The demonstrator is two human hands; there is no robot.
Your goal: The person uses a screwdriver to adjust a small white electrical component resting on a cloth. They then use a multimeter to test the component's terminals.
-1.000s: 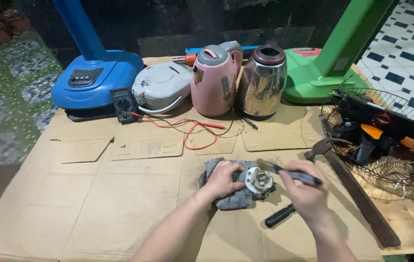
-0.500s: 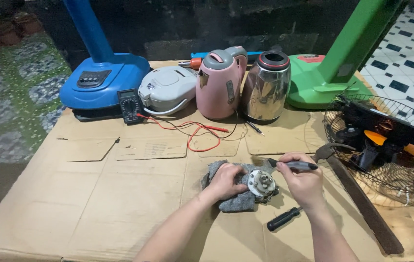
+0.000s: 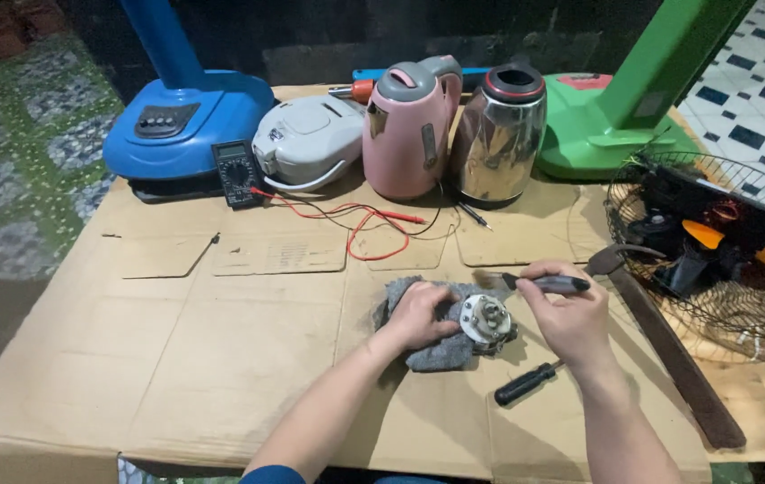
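The left hand [image 3: 418, 314] presses a grey cloth [image 3: 436, 345] against a small round metal motor [image 3: 485, 321], fingers curled around both. The right hand [image 3: 566, 318], just right of the motor, grips a grey-handled tool [image 3: 544, 284] with closed fingers. The motor sits on the cardboard-covered table [image 3: 221, 358], in front of the pink kettle [image 3: 409, 130]. A black screwdriver [image 3: 530, 384] lies just below the motor.

Pretty bright overhead light on the cardboard sheet [image 3: 221, 358], soft shadows under both arms. Steel kettle [image 3: 499, 134] throws some glare. Background's dark and murky, and the edges bend a bit from the wide lens.
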